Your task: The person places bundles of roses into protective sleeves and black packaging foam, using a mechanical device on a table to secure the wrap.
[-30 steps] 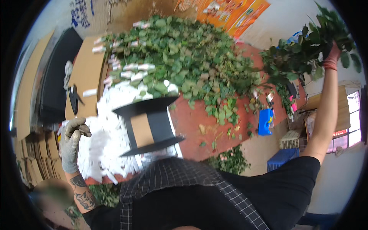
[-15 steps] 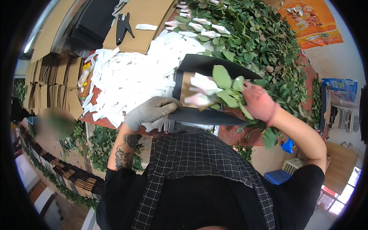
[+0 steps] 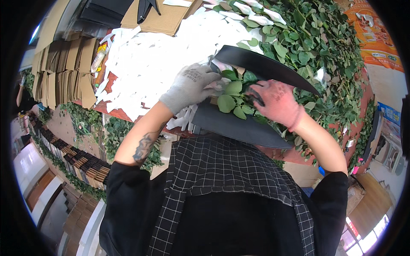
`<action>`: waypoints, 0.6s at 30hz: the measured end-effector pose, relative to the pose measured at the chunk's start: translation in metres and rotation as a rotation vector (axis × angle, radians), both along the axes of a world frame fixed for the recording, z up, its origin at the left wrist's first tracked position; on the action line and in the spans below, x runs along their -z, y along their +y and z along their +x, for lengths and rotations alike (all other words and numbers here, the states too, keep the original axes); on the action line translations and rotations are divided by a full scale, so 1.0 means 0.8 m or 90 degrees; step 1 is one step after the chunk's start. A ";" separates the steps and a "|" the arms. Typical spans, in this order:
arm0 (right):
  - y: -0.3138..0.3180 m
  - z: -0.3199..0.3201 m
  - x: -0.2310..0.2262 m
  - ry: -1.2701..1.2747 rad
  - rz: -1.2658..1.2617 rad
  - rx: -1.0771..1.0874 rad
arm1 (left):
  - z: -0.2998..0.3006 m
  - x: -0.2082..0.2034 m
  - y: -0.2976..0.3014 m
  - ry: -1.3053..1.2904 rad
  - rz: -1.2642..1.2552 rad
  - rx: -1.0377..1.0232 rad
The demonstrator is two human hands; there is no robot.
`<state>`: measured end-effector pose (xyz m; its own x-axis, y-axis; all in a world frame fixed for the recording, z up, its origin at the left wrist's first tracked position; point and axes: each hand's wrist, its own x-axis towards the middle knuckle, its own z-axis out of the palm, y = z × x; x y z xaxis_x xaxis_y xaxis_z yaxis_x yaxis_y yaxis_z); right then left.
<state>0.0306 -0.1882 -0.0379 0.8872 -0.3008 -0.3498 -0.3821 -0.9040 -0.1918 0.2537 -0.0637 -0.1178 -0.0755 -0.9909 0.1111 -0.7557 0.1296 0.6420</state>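
Note:
A black sheet stands bent into a trough in front of me, its far side wall curving up. Inside it lie roses with green leaves and pale pink buds in white netting, their heads to the left. My left hand, in a grey glove, has its fingers closed around a netted rose bud at the left end of the trough. My right hand, in a pink glove with dark fingertips, curls over the stems at the right; its fingers partly hide what they grip.
Loose white strips cover the table's left side. Beyond stand cardboard sheets with a black plier-like tool. A big heap of leafy rose stems fills the right. Folded cardboard is stacked far left.
My left hand has left the sheet's near edge and reached over to the bud heads. My right hand has lowered the roses into the trough. The view has shifted slightly.

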 end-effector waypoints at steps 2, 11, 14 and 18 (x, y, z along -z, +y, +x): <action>0.005 0.004 0.036 -0.045 0.125 0.001 | -0.004 0.013 -0.010 -0.048 0.036 -0.014; 0.012 -0.023 0.064 -0.048 0.160 -0.022 | -0.023 0.016 -0.018 -0.115 0.105 -0.065; 0.023 0.001 0.045 0.038 0.020 -0.001 | -0.018 0.018 -0.018 -0.117 0.075 -0.071; 0.034 0.024 0.054 -0.048 -0.024 -0.112 | -0.017 0.011 -0.019 -0.113 0.061 -0.039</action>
